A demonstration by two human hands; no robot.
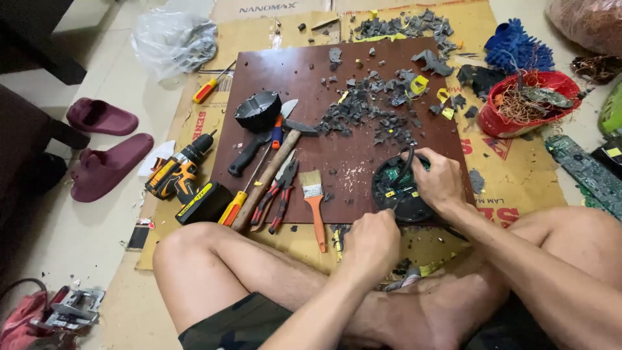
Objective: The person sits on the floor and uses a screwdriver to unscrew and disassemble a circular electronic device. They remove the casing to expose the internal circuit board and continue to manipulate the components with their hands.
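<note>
Your right hand grips the far rim of the round black device at the brown board's near right edge. Your left hand is clenched at its near rim; what it holds, you cannot tell. Paintbrush just left.

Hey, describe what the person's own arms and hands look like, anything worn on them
Both arms are bare to the frame edge: no sleeves, gloves, watch, or rings visible on the left hand or right hand. The only clothing in view is dark camouflage-patterned shorts.
</note>
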